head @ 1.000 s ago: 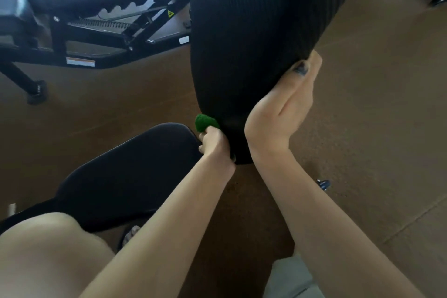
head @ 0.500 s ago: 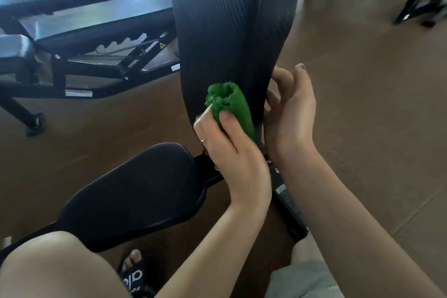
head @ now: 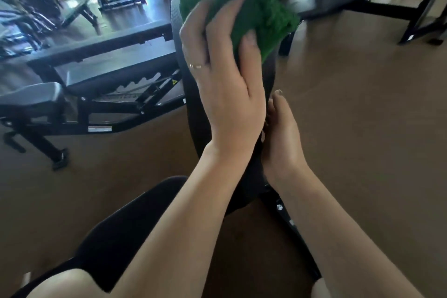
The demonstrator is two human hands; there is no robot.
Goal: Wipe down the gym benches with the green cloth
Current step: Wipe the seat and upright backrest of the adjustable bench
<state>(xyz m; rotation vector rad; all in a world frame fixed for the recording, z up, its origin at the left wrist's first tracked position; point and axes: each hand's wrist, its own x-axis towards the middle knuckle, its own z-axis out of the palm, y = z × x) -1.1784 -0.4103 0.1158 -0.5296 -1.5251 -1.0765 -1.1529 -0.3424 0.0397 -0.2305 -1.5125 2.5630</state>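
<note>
The left hand (head: 225,84) holds the green cloth (head: 256,14) in its grip, high on the upright backrest (head: 191,109). The right hand (head: 281,138), fingers relaxed and wide, rests against the backrest's right edge.

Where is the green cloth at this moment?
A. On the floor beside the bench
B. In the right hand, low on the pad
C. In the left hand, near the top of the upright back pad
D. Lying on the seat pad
C: the left hand grips the green cloth high against the upright back pad.
</note>
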